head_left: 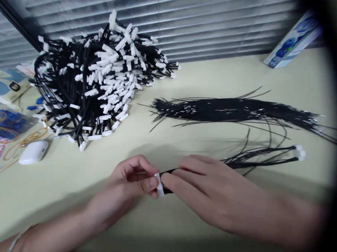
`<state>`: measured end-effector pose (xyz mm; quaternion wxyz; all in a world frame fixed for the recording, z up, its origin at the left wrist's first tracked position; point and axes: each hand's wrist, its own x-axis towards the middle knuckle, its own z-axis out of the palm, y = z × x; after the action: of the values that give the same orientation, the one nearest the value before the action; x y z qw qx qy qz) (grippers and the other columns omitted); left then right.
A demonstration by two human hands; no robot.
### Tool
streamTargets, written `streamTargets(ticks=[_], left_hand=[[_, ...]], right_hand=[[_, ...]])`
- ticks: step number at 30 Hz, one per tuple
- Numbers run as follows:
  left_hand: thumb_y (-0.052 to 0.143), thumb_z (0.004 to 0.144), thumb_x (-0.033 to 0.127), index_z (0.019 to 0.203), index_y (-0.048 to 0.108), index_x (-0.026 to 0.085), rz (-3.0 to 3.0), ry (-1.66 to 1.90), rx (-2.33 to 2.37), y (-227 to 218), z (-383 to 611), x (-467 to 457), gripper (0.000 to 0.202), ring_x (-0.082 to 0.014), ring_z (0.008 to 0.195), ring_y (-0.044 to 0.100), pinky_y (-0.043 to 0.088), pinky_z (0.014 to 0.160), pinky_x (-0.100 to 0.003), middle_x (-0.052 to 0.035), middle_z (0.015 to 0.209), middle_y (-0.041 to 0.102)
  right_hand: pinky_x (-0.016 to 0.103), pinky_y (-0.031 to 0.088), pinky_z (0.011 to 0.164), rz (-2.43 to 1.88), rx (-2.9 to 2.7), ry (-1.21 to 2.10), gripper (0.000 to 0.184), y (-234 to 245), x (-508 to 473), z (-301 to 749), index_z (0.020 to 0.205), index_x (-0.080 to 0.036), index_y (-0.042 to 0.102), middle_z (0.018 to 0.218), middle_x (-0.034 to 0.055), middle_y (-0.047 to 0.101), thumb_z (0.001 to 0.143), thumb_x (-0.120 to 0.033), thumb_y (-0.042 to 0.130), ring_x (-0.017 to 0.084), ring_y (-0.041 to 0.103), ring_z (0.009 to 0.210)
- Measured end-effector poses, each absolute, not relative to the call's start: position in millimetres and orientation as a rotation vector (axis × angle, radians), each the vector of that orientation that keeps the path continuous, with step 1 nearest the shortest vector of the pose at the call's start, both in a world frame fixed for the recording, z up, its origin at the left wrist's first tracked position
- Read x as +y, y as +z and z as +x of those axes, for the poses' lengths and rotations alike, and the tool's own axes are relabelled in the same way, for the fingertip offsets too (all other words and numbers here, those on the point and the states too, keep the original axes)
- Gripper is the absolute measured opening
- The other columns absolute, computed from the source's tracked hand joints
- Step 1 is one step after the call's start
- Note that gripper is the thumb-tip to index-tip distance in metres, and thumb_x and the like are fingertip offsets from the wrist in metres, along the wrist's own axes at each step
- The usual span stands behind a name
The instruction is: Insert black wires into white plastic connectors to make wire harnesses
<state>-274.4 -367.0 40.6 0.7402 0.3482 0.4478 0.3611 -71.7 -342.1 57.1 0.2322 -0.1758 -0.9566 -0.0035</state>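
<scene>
Pinching connector (159, 186), left hand (121, 190) curls (container (30, 123): blue pieces (8, 124)).

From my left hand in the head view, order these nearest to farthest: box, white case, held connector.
1. Held connector, in the left hand.
2. White case, off to the left.
3. Box, back right, near the blinds.

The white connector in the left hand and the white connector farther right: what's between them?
In the head view, the right hand and black wires lie between them, the hand partly covering the wires.
</scene>
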Motion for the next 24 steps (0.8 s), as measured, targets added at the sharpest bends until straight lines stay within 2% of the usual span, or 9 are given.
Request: streamTargets(ticks=[3, 8, 11, 15, 20, 24], left_hand=[[0.071, 0.074, 0.017, 0.078, 0.06, 0.015, 0.767, 0.795, 0.988, 41.4, -275.1, -366.5, 0.011, -0.0077, 0.065, 0.057, 0.046, 0.061, -0.017, 0.0011, 0.072, 0.063], [0.067, 0.078, 0.017, 0.083, 0.059, 0.016, 0.751, 0.784, 0.98, 41.4, -276.9, -366.1, 0.009, -0.0085, 0.067, 0.057, 0.045, 0.061, -0.018, 0.0007, 0.072, 0.061], [0.066, 0.079, 0.017, 0.084, 0.059, 0.016, 0.763, 0.74, 0.987, 42.1, -276.5, -366.4, 0.009, -0.0085, 0.067, 0.057, 0.046, 0.061, -0.018, 0.0001, 0.073, 0.061], [0.065, 0.08, 0.017, 0.087, 0.059, 0.018, 0.785, 0.736, 0.99, 42.3, -273.7, -366.6, 0.01, -0.0096, 0.071, 0.06, 0.049, 0.064, -0.019, 0.0004, 0.077, 0.061], [0.061, 0.084, 0.021, 0.089, 0.06, 0.019, 0.752, 0.691, 1.009, 43.3, -270.8, -365.9, 0.006, -0.0156, 0.072, 0.067, 0.051, 0.058, -0.019, 0.0, 0.076, 0.061], [0.061, 0.084, 0.023, 0.089, 0.062, 0.017, 0.72, 0.68, 1.073, 45.6, -270.2, -365.0, 0.008, -0.0154, 0.074, 0.067, 0.054, 0.066, -0.021, -0.001, 0.077, 0.062]], right_hand=[[0.032, 0.039, 0.059, -0.535, -2.694, 0.075, 0.024, 63.5, -343.3, -71.4, 0.091, -0.011, 0.06, 0.073, 0.0039, 0.059, 0.087, -0.007, 0.037, 0.018, 0.049, 0.066], [0.03, 0.04, 0.063, -0.751, -2.557, 0.14, 0.022, 69.8, -322.9, -62.8, 0.082, -0.014, 0.06, 0.069, 0.0024, 0.058, 0.091, -0.018, 0.041, 0.016, 0.051, 0.065], [0.031, 0.043, 0.072, -0.968, -2.473, -0.01, 0.02, 55.5, -291.3, -48.5, 0.093, -0.013, 0.062, 0.086, 0.0059, 0.063, 0.091, -0.019, 0.043, 0.018, 0.056, 0.08], [0.036, 0.043, 0.086, -1.133, -2.555, -0.1, 0.027, 27.0, -254.6, -29.8, 0.113, -0.017, 0.059, 0.107, 0.0071, 0.062, 0.09, -0.02, 0.046, 0.023, 0.054, 0.099], [0.032, 0.042, 0.084, -1.024, -2.623, -0.098, 0.022, 13.9, -242.7, -23.5, 0.099, -0.019, 0.065, 0.103, 0.0042, 0.062, 0.091, -0.018, 0.044, 0.02, 0.053, 0.097], [0.033, 0.04, 0.084, -0.975, -2.688, -0.179, 0.021, 9.8, -241.7, -27.1, 0.094, -0.016, 0.061, 0.101, 0.0067, 0.062, 0.091, -0.015, 0.041, 0.02, 0.053, 0.096]])
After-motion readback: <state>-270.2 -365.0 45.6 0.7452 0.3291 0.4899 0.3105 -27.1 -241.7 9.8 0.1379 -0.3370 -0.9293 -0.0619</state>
